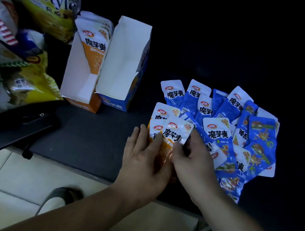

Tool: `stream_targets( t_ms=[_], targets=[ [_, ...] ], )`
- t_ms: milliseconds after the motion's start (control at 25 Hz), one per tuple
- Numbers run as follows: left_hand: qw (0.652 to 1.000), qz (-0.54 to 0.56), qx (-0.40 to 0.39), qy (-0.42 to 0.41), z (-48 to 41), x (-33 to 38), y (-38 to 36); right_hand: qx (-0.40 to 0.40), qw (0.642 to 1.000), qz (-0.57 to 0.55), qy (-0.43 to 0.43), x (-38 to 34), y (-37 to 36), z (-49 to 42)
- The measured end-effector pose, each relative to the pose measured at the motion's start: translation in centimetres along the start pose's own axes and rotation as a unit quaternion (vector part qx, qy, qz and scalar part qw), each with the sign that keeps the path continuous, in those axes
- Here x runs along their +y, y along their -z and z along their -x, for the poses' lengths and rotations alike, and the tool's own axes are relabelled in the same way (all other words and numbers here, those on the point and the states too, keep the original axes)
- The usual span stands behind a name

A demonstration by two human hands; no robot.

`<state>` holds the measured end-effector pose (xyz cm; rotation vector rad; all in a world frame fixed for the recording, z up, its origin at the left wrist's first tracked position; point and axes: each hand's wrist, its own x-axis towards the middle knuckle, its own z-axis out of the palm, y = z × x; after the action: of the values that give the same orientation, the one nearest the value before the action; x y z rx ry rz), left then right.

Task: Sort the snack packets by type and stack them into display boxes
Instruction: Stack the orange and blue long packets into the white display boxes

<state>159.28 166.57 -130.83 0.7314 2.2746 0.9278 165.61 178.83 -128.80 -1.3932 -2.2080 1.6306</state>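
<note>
left grip and right grip both clasp the fanned orange packets beside the blue packets

Orange packets, blue packets

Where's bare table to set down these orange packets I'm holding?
Bare table lies between the phone, the orange box, the blue box and the left hand. Right of the right hand, blue packets crowd it; snack bags fill the far left. Both hands grip the orange packets.
</note>
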Motion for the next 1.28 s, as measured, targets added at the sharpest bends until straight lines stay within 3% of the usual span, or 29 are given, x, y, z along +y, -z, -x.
stream_targets(
  t_ms=[240,480,600,720,880,960,1120,1280],
  targets=[
    [0.972,0.166,0.045,0.159,-2.3,2.4,1.7,0.048,0.998,0.038,0.032,0.0,-1.1,-1.4],
    [0.973,0.223,0.027,0.053,-1.7,2.4,1.9,0.045,0.995,-0.093,-0.011,-1.2,-1.3,-0.5],
    [0.962,0.268,0.042,0.022,-0.1,1.5,4.6,-0.005,0.993,-0.115,-0.016,-3.0,-0.9,0.5],
    [0.958,0.282,0.046,-0.028,0.4,1.2,8.0,-0.073,0.975,-0.210,0.005,-5.8,-0.2,0.4],
    [0.971,0.214,0.057,-0.089,0.3,0.9,11.2,-0.158,0.958,-0.239,0.022,-10.5,-1.2,0.4],
    [0.967,0.223,0.075,-0.093,0.4,-0.1,12.1,-0.145,0.956,-0.255,0.025,-11.8,-2.6,0.4],
    [0.921,0.372,0.118,-0.009,1.5,-1.4,13.2,-0.047,0.950,-0.305,0.053,-13.8,-4.7,0.0],
    [0.916,0.365,0.166,-0.026,1.9,-1.4,14.4,-0.075,0.948,-0.301,0.070,-15.6,-7.0,0.9]
  ],
)
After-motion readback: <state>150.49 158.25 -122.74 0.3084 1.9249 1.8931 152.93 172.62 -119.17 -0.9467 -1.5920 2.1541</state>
